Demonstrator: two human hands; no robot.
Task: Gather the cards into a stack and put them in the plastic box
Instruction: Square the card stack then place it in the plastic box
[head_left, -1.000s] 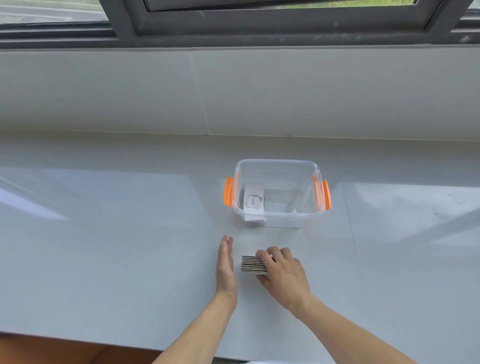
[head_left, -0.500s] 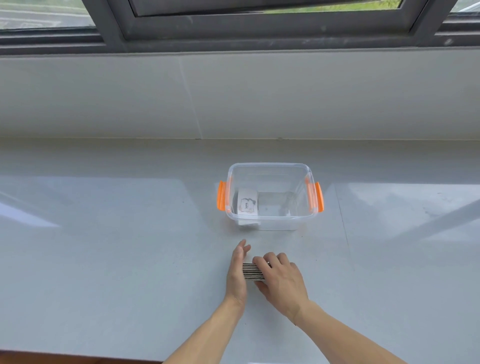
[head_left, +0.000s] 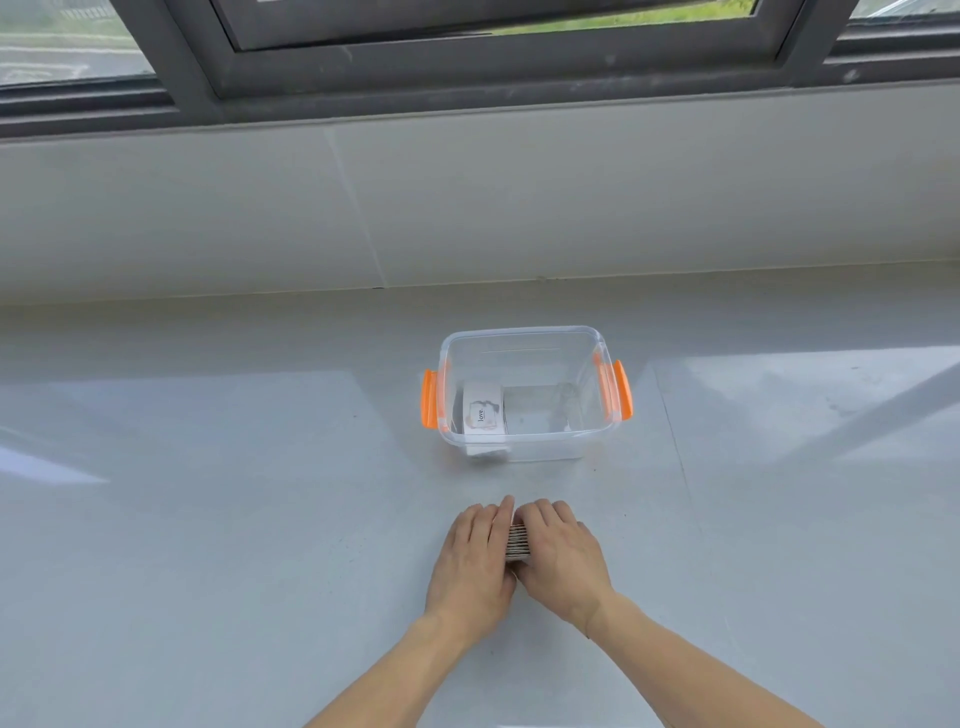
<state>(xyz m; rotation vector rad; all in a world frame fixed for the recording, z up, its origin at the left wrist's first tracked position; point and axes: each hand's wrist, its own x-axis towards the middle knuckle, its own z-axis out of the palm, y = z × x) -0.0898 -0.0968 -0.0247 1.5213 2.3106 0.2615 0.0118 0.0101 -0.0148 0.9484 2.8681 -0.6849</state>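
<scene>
A stack of cards (head_left: 518, 542) stands on edge on the grey counter, squeezed between my two hands; only a narrow strip of card edges shows. My left hand (head_left: 475, 558) presses flat against the stack's left side. My right hand (head_left: 561, 556) covers its top and right side. Beyond them stands the clear plastic box (head_left: 524, 451) with orange side latches, open at the top. Inside it, at the left, lies a white card (head_left: 484, 414) with a small print.
The grey counter (head_left: 208, 519) runs wide to both sides and ends at a tiled wall (head_left: 467, 208) under a dark window frame. The counter's front edge lies just below my forearms.
My left hand has moved right and closed against the stack, which is now clamped between both hands. The view has tilted down a little.
</scene>
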